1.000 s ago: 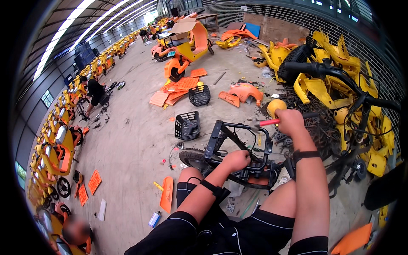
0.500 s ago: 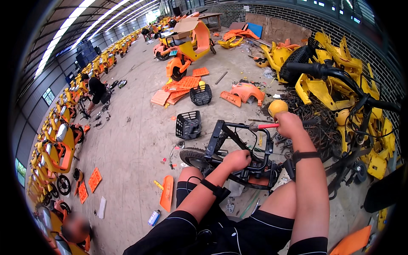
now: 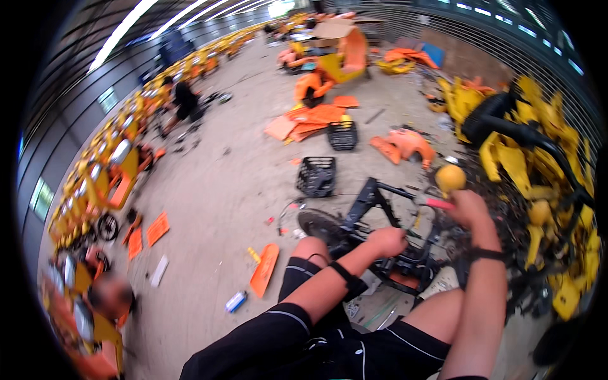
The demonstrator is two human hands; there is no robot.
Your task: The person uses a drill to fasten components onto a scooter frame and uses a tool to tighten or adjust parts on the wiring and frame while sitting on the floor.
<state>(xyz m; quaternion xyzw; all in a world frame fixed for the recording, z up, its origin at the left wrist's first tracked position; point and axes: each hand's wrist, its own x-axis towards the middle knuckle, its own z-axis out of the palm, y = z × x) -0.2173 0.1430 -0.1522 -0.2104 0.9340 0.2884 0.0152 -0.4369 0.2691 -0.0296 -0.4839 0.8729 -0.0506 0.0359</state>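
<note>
- left hand [image 3: 387, 241] is closed in a fist on the upper part of a black bicycle frame [image 3: 373, 201]; judged from the straight arm, this grip pins the frame down and keeps it from turning.
- right hand [image 3: 467, 209] is wrapped round the red handle of a tool [image 3: 439, 204], probably a screwdriver; the handle points left toward the frame, and its tip cannot be made out.
- the frame lies on the concrete floor [image 3: 215, 202] just in front of the person's knees, between the legs and a black wheel [image 3: 320, 225] that touches or overlaps its left end; low and close, it seems placed within reach of both arms.
- a round yellow part [image 3: 450, 178] shows just above the right hand; whether it touches the tool cannot be told.
- a heap of yellow bicycle parts [image 3: 538, 164] crowds the right side, tangled with black cables, and leaves little free room for the right elbow.
- two black plastic baskets [image 3: 316, 176] stand on the floor beyond the frame, with orange panels [image 3: 313, 117] farther off.
- an orange mudguard-like strip [image 3: 265, 270] and small scraps lie left of the knee.
- along the left wall runs a row of yellow and orange bicycles [image 3: 107, 171]; another person [image 3: 183, 101] crouches there, well apart.
</note>
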